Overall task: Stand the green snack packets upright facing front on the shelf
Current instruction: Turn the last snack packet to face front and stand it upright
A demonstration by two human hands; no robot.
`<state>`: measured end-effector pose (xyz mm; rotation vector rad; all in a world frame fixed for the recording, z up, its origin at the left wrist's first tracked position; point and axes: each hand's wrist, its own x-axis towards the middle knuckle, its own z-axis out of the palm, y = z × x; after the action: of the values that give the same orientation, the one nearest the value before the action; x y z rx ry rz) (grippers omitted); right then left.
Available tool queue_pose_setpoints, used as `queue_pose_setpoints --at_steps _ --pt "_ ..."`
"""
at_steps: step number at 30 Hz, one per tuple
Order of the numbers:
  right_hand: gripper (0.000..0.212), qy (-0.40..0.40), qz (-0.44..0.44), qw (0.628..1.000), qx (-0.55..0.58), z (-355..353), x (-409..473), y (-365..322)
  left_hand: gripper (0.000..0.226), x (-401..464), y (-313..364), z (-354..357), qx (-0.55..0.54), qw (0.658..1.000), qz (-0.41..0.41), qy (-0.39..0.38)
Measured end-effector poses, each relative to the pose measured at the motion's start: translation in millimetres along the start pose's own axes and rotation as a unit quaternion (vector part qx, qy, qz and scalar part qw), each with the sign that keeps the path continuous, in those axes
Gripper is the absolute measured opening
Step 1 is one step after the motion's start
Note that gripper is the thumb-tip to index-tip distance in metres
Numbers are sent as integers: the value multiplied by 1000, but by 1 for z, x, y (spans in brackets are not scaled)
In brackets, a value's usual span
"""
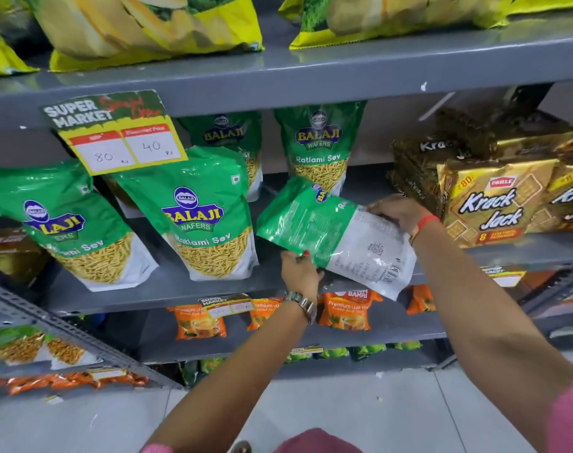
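Note:
Both my hands hold one green and white snack packet (330, 237), tilted on its side with its printed back toward me, above the grey shelf (167, 294). My left hand (299, 273) pinches its lower green edge. My right hand (397, 212) grips its upper white end. Two green packets stand front-facing at the shelf's front: one at the left (66, 223), one in the middle (203, 217). Behind them stand two more green packets (228, 138) (319, 145), also upright and facing front.
Gold biscuit packs (494, 204) are stacked right of the held packet. A price tag (118, 138) hangs from the shelf above, which carries yellow bags (148, 27). Orange tea packets (343, 310) sit on the shelf below. Another rack (50, 322) stands at the lower left.

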<state>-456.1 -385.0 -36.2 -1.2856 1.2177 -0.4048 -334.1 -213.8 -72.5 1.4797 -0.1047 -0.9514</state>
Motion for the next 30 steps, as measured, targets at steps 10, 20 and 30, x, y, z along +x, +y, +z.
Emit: queue_pose_setpoints --at_steps 10,20,30 --pt "33 77 -135 961 228 -6 -19 22 34 21 79 21 110 973 205 15" --pt "18 138 -115 938 297 28 -10 27 14 43 106 21 98 975 200 -12" --pt "29 184 -161 947 210 23 -14 39 30 5 85 20 133 940 311 -41"
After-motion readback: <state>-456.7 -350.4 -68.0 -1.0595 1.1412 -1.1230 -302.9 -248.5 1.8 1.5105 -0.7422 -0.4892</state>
